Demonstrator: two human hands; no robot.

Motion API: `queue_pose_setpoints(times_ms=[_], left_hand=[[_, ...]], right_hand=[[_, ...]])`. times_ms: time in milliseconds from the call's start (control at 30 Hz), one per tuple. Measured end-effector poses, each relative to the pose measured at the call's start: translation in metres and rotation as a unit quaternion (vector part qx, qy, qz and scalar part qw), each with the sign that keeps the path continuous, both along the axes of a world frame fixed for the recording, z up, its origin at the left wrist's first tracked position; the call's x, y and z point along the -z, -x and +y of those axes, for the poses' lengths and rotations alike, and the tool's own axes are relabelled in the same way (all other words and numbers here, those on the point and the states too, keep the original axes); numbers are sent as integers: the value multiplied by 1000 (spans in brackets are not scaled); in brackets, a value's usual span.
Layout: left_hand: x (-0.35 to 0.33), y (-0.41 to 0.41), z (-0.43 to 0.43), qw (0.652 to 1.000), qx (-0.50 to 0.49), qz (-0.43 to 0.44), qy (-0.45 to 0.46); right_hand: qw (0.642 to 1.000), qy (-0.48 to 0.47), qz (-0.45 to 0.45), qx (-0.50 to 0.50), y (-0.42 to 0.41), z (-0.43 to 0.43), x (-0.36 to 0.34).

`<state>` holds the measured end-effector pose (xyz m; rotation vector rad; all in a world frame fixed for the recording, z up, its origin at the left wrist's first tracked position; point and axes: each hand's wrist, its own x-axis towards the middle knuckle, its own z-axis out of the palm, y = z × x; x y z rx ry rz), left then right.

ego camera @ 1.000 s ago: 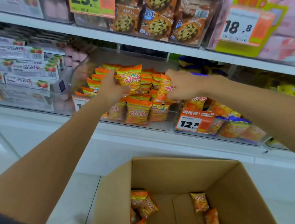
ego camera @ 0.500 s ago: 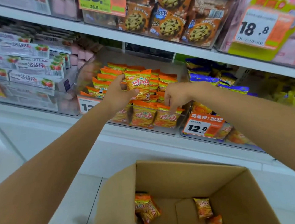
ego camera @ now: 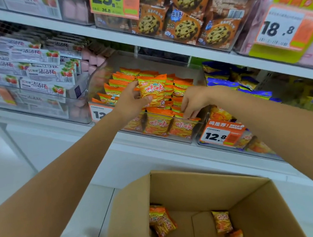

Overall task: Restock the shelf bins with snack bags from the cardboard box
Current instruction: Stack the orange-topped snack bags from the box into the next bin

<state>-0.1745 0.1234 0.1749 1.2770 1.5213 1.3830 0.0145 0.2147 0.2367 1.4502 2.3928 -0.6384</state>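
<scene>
Over the bin (ego camera: 198, 77) at 12 o'clock, left grip (ego camera: 130, 103) clamped on an upright bag (ego camera: 153, 91), right grip (ego camera: 194, 100) touching a front bag (ego camera: 184, 127), hold unclear, box (ego camera: 179, 186) at 6 o'clock

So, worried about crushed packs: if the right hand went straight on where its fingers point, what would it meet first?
Probably the front-row snack bag: the right hand points down at its top edge and looks almost touching, though depth is unclear.

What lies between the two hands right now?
In the head view, the orange snack bag gripped by the left hand, then stacked bags reaching the right hand.
</scene>
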Motion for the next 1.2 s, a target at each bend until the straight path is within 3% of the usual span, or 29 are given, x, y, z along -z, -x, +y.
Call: queue_pose_setpoints(times_ms=[67,167,233,433,567,700,800,967,1200], left_hand=[[-3,0,-1,1000,-3,-15,3],[-8,-5,-4,1000,-10,-20,4],[-9,-5,-4,1000,-5,-14,-1],[-10,28,13,995,-51,83,-4],[-6,79,49,961,-86,263,7],[8,98,84,913,-12,403,64],[24,101,95,868,29,489,87],[31,105,99,849,32,520,88],[28,103,96,853,24,517,70]], right_hand=[[988,-11,148,35,-3,-5,-6],[929,93,347,84,4,-23,-8],[902,129,401,96,15,-26,1],[847,48,496,187,54,2,28],[830,0,522,198,91,46,40],[819,-52,519,240,135,93,47],[823,-64,530,192,167,127,50],[856,-202,443,176,202,162,72],[873,-199,412,171,204,165,79]])
